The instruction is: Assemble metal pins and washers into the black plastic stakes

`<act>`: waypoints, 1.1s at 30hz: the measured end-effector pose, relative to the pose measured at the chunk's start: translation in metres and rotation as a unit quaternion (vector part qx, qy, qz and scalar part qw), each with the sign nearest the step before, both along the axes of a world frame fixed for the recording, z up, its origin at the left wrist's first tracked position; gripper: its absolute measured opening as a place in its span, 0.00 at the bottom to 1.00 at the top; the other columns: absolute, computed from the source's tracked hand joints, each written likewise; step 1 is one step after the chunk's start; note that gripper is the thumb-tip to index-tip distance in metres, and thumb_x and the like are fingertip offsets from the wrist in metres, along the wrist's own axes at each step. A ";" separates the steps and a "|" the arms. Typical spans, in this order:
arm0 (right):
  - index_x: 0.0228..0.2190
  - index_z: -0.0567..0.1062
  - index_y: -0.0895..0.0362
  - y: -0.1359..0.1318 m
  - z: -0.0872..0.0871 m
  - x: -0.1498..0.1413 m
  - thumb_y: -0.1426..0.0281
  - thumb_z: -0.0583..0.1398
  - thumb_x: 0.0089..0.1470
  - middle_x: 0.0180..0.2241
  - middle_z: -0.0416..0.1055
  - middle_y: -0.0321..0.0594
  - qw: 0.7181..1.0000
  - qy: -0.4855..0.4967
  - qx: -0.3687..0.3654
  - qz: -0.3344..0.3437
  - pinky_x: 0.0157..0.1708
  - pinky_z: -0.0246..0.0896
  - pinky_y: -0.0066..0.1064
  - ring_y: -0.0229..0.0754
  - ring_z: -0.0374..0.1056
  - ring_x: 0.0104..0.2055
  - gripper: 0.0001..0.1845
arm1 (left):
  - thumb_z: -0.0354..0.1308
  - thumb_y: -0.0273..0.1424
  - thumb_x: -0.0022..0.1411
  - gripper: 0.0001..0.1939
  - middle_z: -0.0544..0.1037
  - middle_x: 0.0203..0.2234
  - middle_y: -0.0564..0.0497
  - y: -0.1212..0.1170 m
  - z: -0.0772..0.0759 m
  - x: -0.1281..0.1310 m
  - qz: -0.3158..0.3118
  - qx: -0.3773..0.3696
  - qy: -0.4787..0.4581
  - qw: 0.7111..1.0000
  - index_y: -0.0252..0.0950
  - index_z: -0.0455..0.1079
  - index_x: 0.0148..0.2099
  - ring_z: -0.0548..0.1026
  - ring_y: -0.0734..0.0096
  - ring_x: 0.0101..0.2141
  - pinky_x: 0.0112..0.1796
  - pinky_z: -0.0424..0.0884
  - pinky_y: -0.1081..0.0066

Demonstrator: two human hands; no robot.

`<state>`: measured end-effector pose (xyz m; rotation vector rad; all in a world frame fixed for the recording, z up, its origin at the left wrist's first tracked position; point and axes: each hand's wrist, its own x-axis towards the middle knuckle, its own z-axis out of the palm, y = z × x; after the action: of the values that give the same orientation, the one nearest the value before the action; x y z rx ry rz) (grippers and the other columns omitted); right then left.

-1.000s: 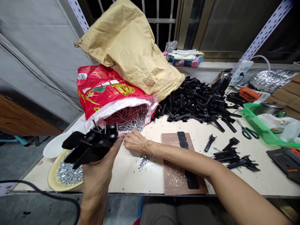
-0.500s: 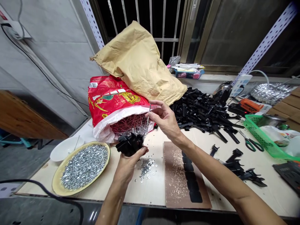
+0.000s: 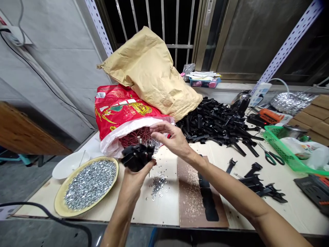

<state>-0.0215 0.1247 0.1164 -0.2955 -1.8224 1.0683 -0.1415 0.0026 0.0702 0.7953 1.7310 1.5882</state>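
Note:
My left hand is closed around several black plastic parts, held above the table in front of the bag's mouth. A short metal end sticks up from these parts. My right hand is at the right of the bag's opening, thumb and fingers apart, with nothing visible between them. Inside the red and white bag lie many long reddish screws with silvery ends. Below my hands, small metal washers are scattered on the table.
A yellow dish of washers and a white bowl are on the left. A brown board bears black pads. Behind lies a heap of black parts; scissors and a green basket are right.
The long metal screw my right hand was pinching upright is no longer between its fingers. That hand has moved slightly left and down, and its fingers have parted. My left hand still holds the black parts.

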 end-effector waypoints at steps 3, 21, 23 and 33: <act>0.34 0.74 0.58 0.024 -0.027 -0.003 0.67 0.59 0.58 0.34 0.72 0.37 0.989 -0.085 0.031 -0.118 0.37 0.61 0.27 0.35 0.67 0.35 0.07 | 0.71 0.39 0.40 0.25 0.80 0.40 0.47 -0.012 0.017 0.002 0.109 -0.012 0.027 0.994 0.37 0.75 0.43 0.76 0.56 0.44 0.50 0.68 0.57; 0.41 0.70 0.59 0.052 -0.101 -0.042 0.70 0.50 0.64 0.41 0.69 0.44 0.941 -0.243 0.222 -0.083 0.41 0.61 0.29 0.38 0.67 0.42 0.11 | 0.69 0.39 0.43 0.21 0.81 0.37 0.46 -0.001 -0.001 -0.002 0.062 -0.032 0.053 0.996 0.35 0.76 0.41 0.78 0.58 0.41 0.45 0.72 0.63; 0.42 0.67 0.58 0.044 -0.073 -0.035 0.66 0.51 0.63 0.39 0.71 0.42 0.989 -0.070 0.065 -0.112 0.41 0.64 0.30 0.36 0.70 0.39 0.10 | 0.69 0.38 0.43 0.19 0.82 0.33 0.47 0.000 -0.005 -0.003 0.040 -0.020 0.071 0.996 0.35 0.76 0.38 0.78 0.58 0.38 0.40 0.74 0.65; 0.35 0.67 0.55 -0.008 0.023 -0.001 0.62 0.63 0.53 0.34 0.72 0.35 0.995 0.081 -0.055 -0.001 0.40 0.68 0.30 0.36 0.73 0.36 0.13 | 0.65 0.38 0.45 0.11 0.76 0.21 0.52 0.008 -0.024 -0.004 -0.039 -0.014 0.185 0.982 0.36 0.72 0.22 0.73 0.66 0.24 0.26 0.68 0.71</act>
<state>-0.0223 0.1170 0.1397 -0.2670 -1.6220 1.1596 -0.1455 0.0103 0.0458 1.1899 1.9438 1.4252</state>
